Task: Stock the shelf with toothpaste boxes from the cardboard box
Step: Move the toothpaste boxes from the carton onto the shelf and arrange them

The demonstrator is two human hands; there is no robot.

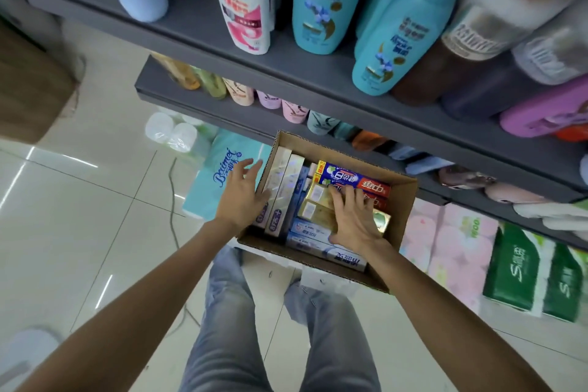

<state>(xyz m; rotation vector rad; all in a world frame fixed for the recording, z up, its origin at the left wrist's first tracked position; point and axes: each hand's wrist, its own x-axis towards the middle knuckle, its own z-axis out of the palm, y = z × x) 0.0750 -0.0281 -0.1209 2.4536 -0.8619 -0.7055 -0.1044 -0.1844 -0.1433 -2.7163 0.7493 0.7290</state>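
Note:
An open cardboard box (402, 200) sits on the floor below me, packed with toothpaste boxes. White ones (283, 181) stand along its left side, a blue-and-red one (353, 180) lies at the back, gold ones (315, 210) are in the middle and pale blue ones (310, 234) at the front. My right hand (353, 216) rests flat with spread fingers on the gold and red boxes; no grip shows. My left hand (243, 194) hovers open at the box's left wall, fingers apart, holding nothing.
Grey shelves (197, 25) rise ahead, the upper one lined with shampoo bottles (318, 0), the lower with smaller bottles (238, 91). Tissue packs (222, 175) lie left of the box, pink and green paper packs (509, 267) to its right. My legs stand on tiled floor.

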